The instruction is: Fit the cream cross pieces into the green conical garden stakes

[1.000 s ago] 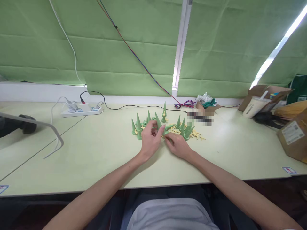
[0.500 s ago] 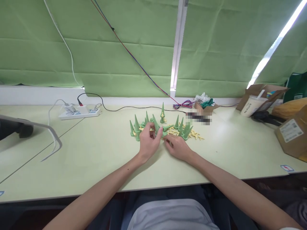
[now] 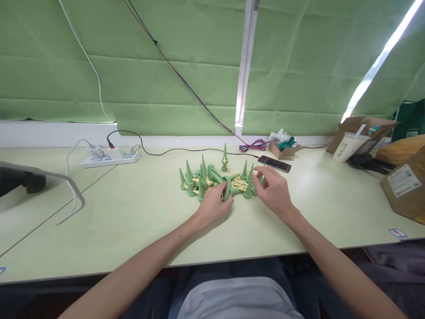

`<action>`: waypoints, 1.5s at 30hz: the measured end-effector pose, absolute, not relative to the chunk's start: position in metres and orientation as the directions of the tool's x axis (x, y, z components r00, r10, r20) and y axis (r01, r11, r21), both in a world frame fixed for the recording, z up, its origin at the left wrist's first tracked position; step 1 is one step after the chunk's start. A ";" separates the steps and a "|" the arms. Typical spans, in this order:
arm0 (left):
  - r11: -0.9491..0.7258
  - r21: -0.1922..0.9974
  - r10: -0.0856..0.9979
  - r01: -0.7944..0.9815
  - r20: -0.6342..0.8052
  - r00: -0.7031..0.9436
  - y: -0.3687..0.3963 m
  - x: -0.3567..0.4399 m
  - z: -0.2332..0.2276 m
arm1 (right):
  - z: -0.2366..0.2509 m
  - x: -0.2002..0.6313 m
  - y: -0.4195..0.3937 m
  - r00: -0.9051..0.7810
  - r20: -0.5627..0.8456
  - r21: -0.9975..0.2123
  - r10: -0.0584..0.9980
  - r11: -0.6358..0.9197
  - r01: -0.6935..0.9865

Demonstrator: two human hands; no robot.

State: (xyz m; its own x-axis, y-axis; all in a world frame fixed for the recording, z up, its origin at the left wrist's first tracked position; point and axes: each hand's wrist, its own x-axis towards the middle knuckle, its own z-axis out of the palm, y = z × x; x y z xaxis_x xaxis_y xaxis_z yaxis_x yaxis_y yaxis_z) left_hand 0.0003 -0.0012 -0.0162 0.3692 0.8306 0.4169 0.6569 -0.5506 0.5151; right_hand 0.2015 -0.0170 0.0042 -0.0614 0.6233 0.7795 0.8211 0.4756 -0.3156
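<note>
My left hand (image 3: 215, 203) is low over the table, its fingers closed round a green plastic cone (image 3: 227, 190) that points up. My right hand (image 3: 275, 191) hovers at the right side of the pile, thumb and forefinger apart, beside an upright green cone (image 3: 248, 188). Its fingers partly hide other cones behind them. Several green cones (image 3: 189, 175) stand on the left of the pile, some with small yellow pieces at their bases. Loose yellow pieces (image 3: 239, 182) lie between the hands among fallen green parts (image 3: 215, 173). One cone (image 3: 225, 158) stands alone at the back.
A phone (image 3: 275, 164) on a black cable lies behind my right hand. Beyond it sits a small open carton (image 3: 282, 152). A white power strip (image 3: 111, 158) is at the back left. On the right are a drink cup (image 3: 350, 146) and a cardboard box (image 3: 407, 186).
My right hand has moved right, away from my left hand, and its fingers have parted. My left hand has lowered with the cone, which now points up. More cones show on the left.
</note>
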 end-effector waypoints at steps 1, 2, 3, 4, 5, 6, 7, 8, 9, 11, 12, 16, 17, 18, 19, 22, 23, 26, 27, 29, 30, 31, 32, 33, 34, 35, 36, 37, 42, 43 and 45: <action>-0.556 0.512 0.828 0.655 0.408 0.384 -0.002 0.001 -0.016 | 0.007 0.205 -0.015 -0.061 0.760 -0.321 0.647 0.456 0.830; -0.560 0.511 0.826 0.652 0.398 0.398 -0.002 0.001 -0.017 | 0.010 0.208 -0.014 -0.062 0.741 -0.325 0.668 0.438 0.838; -0.564 0.511 0.825 0.648 0.389 0.410 -0.002 0.001 -0.017 | 0.012 0.211 -0.013 -0.067 0.718 -0.323 0.693 0.416 0.850; -0.567 0.513 0.823 0.645 0.380 0.421 -0.003 0.002 -0.017 | 0.013 0.214 -0.012 -0.074 0.690 -0.315 0.720 0.390 0.865; -0.569 0.513 0.822 0.643 0.372 0.430 -0.003 0.002 -0.017 | 0.015 0.216 -0.011 -0.081 0.659 -0.303 0.747 0.363 0.881; -0.571 0.513 0.821 0.641 0.366 0.438 -0.003 0.002 -0.018 | 0.016 0.217 -0.010 -0.087 0.630 -0.289 0.772 0.337 0.896; -0.575 0.512 0.818 0.638 0.362 0.447 -0.003 0.002 -0.018 | 0.017 0.219 -0.010 -0.092 0.601 -0.275 0.794 0.313 0.909; -0.580 0.511 0.814 0.634 0.358 0.457 -0.002 0.002 -0.018 | 0.017 0.220 -0.010 -0.095 0.576 -0.263 0.812 0.294 0.919; -0.585 0.510 0.811 0.631 0.357 0.463 -0.002 0.002 -0.018 | 0.017 0.221 -0.009 -0.097 0.552 -0.256 0.828 0.279 0.926; -0.588 0.511 0.809 0.627 0.359 0.466 -0.002 0.002 -0.019 | 0.017 0.223 -0.007 -0.105 0.507 -0.252 0.856 0.263 0.931; -0.588 0.514 0.808 0.624 0.359 0.466 -0.002 0.002 -0.019 | 0.017 0.223 -0.006 -0.113 0.482 -0.260 0.869 0.265 0.929; -0.596 0.523 0.802 0.609 0.362 0.475 -0.002 0.002 -0.019 | 0.014 0.228 0.003 -0.169 0.399 -0.354 0.901 0.321 0.878; -0.601 0.523 0.799 0.604 0.364 0.479 -0.002 0.002 -0.019 | 0.014 0.229 0.005 -0.178 0.391 -0.385 0.903 0.336 0.860; -0.605 0.522 0.795 0.601 0.366 0.483 -0.002 0.002 -0.019 | 0.013 0.230 0.007 -0.183 0.387 -0.412 0.904 0.348 0.842; -0.609 0.520 0.792 0.599 0.367 0.487 -0.003 0.002 -0.019 | 0.014 0.231 0.009 -0.186 0.386 -0.436 0.903 0.357 0.826; -0.614 0.513 0.789 0.600 0.365 0.495 -0.003 0.002 -0.019 | 0.017 0.231 0.014 -0.202 0.384 -0.476 0.901 0.381 0.792; -0.614 0.510 0.789 0.603 0.363 0.496 -0.003 0.002 -0.019 | 0.019 0.231 0.015 -0.213 0.384 -0.479 0.899 0.390 0.786; -0.618 0.500 0.786 0.607 0.354 0.507 -0.003 0.002 -0.020 | 0.026 0.227 0.018 -0.250 0.384 -0.467 0.889 0.421 0.778; -0.621 0.497 0.783 0.606 0.354 0.512 -0.002 0.002 -0.020 | 0.028 0.225 0.019 -0.266 0.384 -0.461 0.884 0.433 0.775; -0.629 0.493 0.777 0.601 0.358 0.518 -0.003 0.002 -0.020 | 0.032 0.223 0.021 -0.310 0.381 -0.444 0.871 0.467 0.765; -0.631 0.492 0.775 0.600 0.360 0.520 -0.003 0.002 -0.019 | 0.034 0.222 0.022 -0.335 0.373 -0.439 0.866 0.482 0.758; -0.632 0.491 0.774 0.599 0.361 0.521 -0.003 0.002 -0.019 | 0.035 0.221 0.023 -0.354 0.358 -0.440 0.864 0.491 0.752; -0.632 0.490 0.774 0.600 0.359 0.522 -0.003 0.002 -0.019 | 0.036 0.220 0.024 -0.370 0.337 -0.449 0.866 0.493 0.745; -0.631 0.488 0.774 0.602 0.357 0.523 -0.003 0.002 -0.019 | 0.037 0.220 0.025 -0.378 0.315 -0.461 0.870 0.489 0.740; -0.630 0.488 0.776 0.604 0.353 0.523 -0.003 0.002 -0.019 | 0.038 0.220 0.025 -0.382 0.299 -0.472 0.874 0.483 0.737; -0.628 0.488 0.777 0.606 0.350 0.523 -0.004 0.002 -0.018 | 0.038 0.219 0.026 -0.383 0.293 -0.479 0.876 0.481 0.734; -0.626 0.489 0.779 0.608 0.346 0.524 -0.004 0.002 -0.018 | 0.038 0.219 0.026 -0.383 0.299 -0.481 0.874 0.484 0.731; -0.624 0.491 0.780 0.608 0.342 0.524 -0.004 0.002 -0.018 | 0.038 0.219 0.026 -0.380 0.311 -0.480 0.871 0.489 0.728; -0.619 0.504 0.783 0.603 0.332 0.526 -0.006 0.003 -0.015 | 0.035 0.216 0.028 -0.313 0.374 -0.508 0.873 0.475 0.718; -0.621 0.505 0.781 0.600 0.333 0.528 -0.006 0.003 -0.015 | 0.034 0.215 0.028 -0.296 0.382 -0.521 0.875 0.469 0.714; -0.627 0.505 0.776 0.593 0.337 0.533 -0.006 0.003 -0.014 | 0.033 0.215 0.027 -0.265 0.395 -0.545 0.880 0.456 0.703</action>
